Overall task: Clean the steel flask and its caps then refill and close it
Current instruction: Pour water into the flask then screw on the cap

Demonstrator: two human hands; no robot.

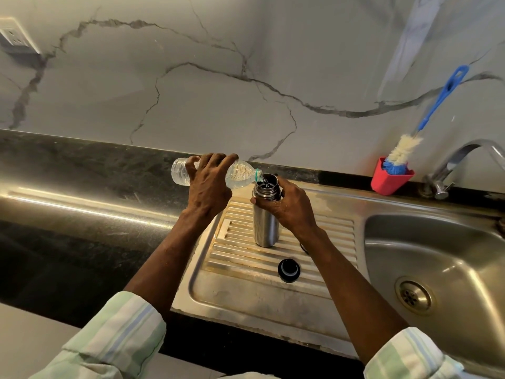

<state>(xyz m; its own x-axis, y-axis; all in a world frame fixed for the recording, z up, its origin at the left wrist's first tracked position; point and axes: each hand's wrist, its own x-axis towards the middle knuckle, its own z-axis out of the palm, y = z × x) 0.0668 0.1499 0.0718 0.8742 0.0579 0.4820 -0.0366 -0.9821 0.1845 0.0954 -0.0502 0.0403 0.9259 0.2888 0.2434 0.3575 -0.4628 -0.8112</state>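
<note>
Left hand (208,184) grips tipped plastic bottle (235,175); right hand (287,206) grips open steel flask (265,222) upright on ribbed steel drainboard (246,294). Black cap (288,270) below hands, sink basin (437,250) right, marble wall (246,77) behind.

No text, brand, number or sign can be read anywhere in the head view. The clear plastic bottle (218,173) carries no label, and the steel flask (265,222) shows a plain brushed wall with no marking that can be made out. The black cap (289,270) on the draining board, the red holder (391,179) with the blue-handled brush (437,102), and the wall socket (13,36) at the upper left show no lettering either, the socket being too small and blurred to tell.
</note>
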